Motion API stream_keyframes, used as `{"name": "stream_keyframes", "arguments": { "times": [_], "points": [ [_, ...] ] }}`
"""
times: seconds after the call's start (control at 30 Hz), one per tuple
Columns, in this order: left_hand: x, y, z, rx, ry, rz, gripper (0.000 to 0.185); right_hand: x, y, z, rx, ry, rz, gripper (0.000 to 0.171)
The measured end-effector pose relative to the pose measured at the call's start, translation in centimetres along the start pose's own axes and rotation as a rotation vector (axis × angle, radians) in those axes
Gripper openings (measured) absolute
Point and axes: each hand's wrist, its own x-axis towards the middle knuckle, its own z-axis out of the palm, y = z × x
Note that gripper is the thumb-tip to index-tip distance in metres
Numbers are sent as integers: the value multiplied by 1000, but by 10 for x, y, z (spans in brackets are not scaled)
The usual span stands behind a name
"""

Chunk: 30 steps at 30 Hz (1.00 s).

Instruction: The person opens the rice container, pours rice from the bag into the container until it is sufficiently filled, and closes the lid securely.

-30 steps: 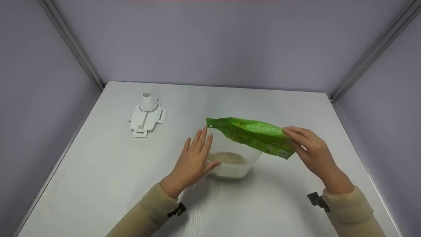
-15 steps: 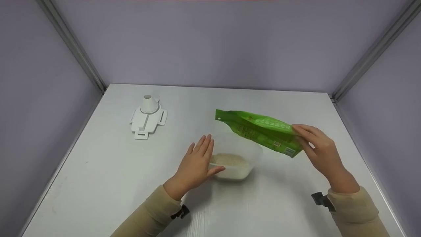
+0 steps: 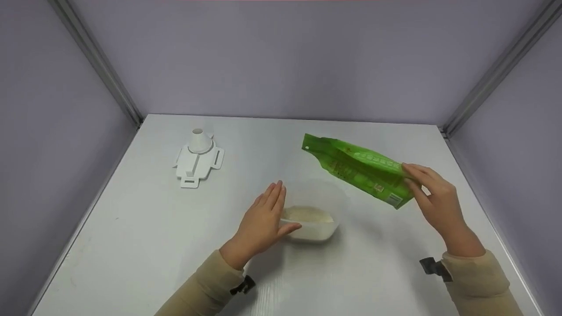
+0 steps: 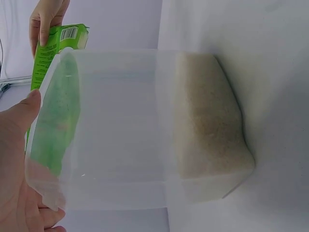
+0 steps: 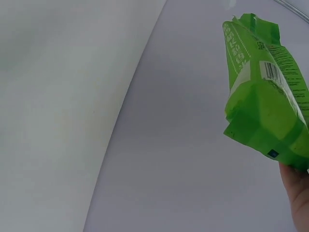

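A clear plastic container (image 3: 314, 199) with white rice (image 3: 307, 215) in its bottom stands on the white table (image 3: 145, 228). My left hand (image 3: 277, 206) lies against its left side, fingers straight and thumb touching the wall. In the left wrist view the container (image 4: 120, 130) fills the frame, with the rice (image 4: 207, 125) at the right. My right hand (image 3: 412, 177) pinches the lower end of a green bag (image 3: 358, 169), held in the air to the right of the container with its top end pointing up and left. The right wrist view shows the green bag (image 5: 260, 96) from below.
A flat white plastic piece with an upright funnel-like cone (image 3: 198, 156) lies at the back left of the table. Lilac walls with metal corner posts (image 3: 99, 66) close in the left, back and right sides.
My right hand has carried the green bag up and to the right, away from above the container, and its top end now points higher. My left hand has stayed beside the container.
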Motion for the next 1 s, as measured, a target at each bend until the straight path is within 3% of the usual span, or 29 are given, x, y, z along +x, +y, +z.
{"name": "stream_keyframes", "arguments": {
  "times": [0.27,0.67,1.0],
  "points": [
    [1,0,0,10,7,12,93,-4,8,-2,-5,16,72,41],
    [-3,-6,3,30,45,38,90,-15,25,6,62,9,253,35],
    [-3,-5,2,34,39,36,92,-24,45,2,70,-55,506,38]
  ]
}}
